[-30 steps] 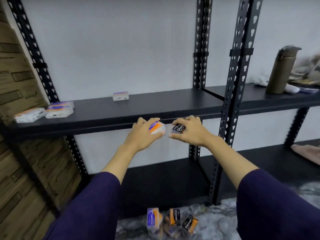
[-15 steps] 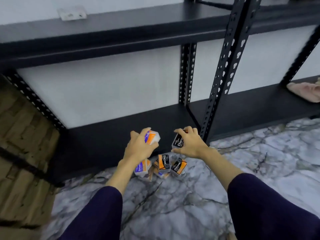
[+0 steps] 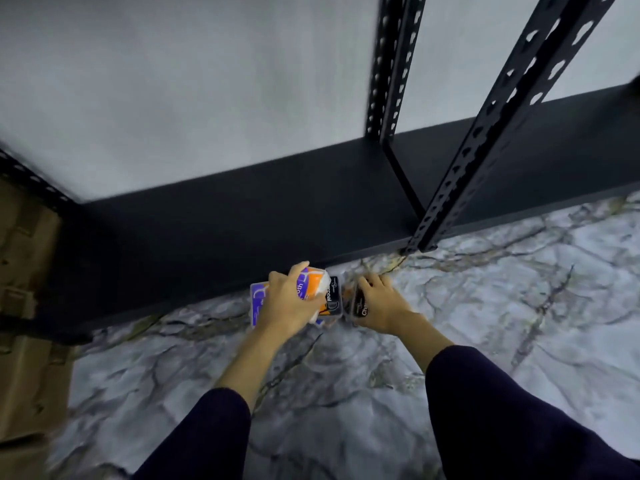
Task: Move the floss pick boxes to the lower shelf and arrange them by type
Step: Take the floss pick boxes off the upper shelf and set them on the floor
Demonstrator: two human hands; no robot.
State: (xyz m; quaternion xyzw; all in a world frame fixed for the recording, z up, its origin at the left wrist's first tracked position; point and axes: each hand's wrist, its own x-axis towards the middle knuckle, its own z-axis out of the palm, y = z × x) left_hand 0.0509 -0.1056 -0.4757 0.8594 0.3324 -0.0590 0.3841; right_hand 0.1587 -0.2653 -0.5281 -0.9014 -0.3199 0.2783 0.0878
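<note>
Orange-and-purple box (image 3: 309, 283), black box (image 3: 360, 301), black shelf (image 3: 242, 216), grey-veined marble floor (image 3: 485, 306).

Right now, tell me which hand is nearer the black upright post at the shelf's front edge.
Right. The right hand, holding a black box, sits just below-left of the post base. The left hand, gripping an orange-and-purple box, is farther left.

Near the frame's centre are two hands, left (image 3: 287, 306) and right (image 3: 381, 306), with four floss pick boxes: two purple-and-orange boxes (image 3: 313, 284) (image 3: 258, 299) and two black charcoal boxes (image 3: 333, 299) (image 3: 359, 303); any others hidden.
</note>
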